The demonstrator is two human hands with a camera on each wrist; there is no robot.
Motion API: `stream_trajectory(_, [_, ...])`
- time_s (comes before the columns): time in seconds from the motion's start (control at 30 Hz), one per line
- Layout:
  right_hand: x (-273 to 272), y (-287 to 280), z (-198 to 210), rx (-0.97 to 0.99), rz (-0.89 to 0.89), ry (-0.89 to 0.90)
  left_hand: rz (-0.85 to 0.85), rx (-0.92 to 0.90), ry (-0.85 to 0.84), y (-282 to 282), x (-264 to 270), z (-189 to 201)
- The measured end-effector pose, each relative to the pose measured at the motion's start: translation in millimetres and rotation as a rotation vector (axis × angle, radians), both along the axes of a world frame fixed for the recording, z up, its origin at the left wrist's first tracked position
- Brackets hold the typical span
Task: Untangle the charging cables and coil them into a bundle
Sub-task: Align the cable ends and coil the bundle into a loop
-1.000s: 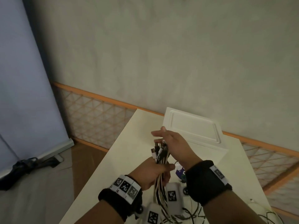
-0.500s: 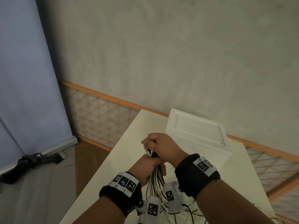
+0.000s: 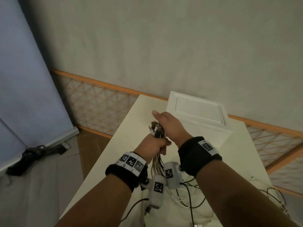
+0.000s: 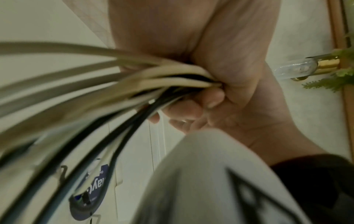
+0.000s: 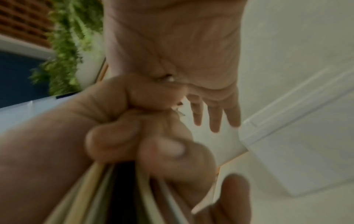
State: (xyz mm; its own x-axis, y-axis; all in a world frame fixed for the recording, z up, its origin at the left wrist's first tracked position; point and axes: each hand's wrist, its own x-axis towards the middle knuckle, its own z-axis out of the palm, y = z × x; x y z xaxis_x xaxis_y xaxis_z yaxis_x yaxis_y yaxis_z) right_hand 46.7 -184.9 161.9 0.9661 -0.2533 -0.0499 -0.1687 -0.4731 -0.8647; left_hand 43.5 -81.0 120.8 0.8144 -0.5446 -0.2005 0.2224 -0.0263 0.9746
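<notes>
My left hand (image 3: 153,145) grips a bundle of white, beige and black charging cables (image 3: 157,163) in a fist above the table. Their plug ends (image 3: 155,131) stick up out of the fist. My right hand (image 3: 170,126) is held against the right side of the plugs, fingers straight and holding nothing. In the left wrist view the cables (image 4: 162,75) run into the closed left hand (image 4: 229,53). The right wrist view shows the straight right fingers (image 5: 214,115) beyond the left fist (image 5: 124,121). The cables' loose lengths (image 3: 188,199) trail onto the table below my wrists.
The cream table (image 3: 131,131) is narrow, with its left edge dropping to the floor. A white rectangular tray (image 3: 198,112) lies at the table's far end against the wall. A dark bag (image 3: 29,156) sits on the floor at left.
Half a second ago my right hand was closed over the plug ends; it has since opened and its fingers are straight. The left hand keeps its grip on the bundle.
</notes>
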Motion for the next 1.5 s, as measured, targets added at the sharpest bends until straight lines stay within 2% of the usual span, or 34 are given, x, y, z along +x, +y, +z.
stream_trajectory(0.1, [-5.8, -7.5, -4.6, 0.440, -0.071, 0.154, -0.041, -0.014, 0.004, 0.7, -1.6, 0.7])
stream_trajectory(0.13, [-8.8, -8.4, -4.7, 0.563, -0.099, 0.156, -0.062, -0.010, 0.022, 1.0, -2.1, -0.5])
stream_trajectory(0.2, [-13.4, -10.0, -4.5, 0.666, -0.146, 0.079, -0.096, -0.008, 0.061, 1.2, -3.3, -2.7])
stream_trajectory(0.4, [-22.4, -23.2, -5.3, 0.477, -0.067, -0.061, -0.167, -0.079, 0.156, 2.0, -2.9, -4.1])
stream_trajectory(0.53, [-29.0, -27.3, -6.7, 0.462, -0.109, -0.115, -0.137, -0.134, 0.242, 1.9, -1.3, -7.7])
stream_trajectory(0.7, [-30.5, -30.4, -8.1, 0.221, -0.084, -0.139, -0.205, -0.091, 0.155, 0.0, -1.3, -5.0])
stream_trajectory(0.97, [-37.1, -27.2, -1.3, 0.032, 0.050, -0.101, -0.212, -0.143, 0.140, 0.2, -1.7, -6.0])
stream_trajectory(1.17, [-44.3, -26.7, 1.2, 0.067, 0.035, -0.146, -0.133, -0.168, 0.216, 1.9, 4.8, -5.9])
stream_trajectory(1.3, [-47.2, -32.0, 2.7, -0.079, 0.100, -0.042, -0.144, -0.129, 0.125, 4.0, 6.6, -10.6])
stream_trajectory(1.37, [-46.8, -31.6, 3.2, -0.094, 0.080, -0.091, -0.163, -0.111, 0.073, 4.1, 5.3, -12.0])
stream_trajectory(1.5, [-46.4, -30.3, 5.8, -0.002, 0.030, -0.224, -0.196, -0.106, 0.000, 4.7, 7.4, -10.4])
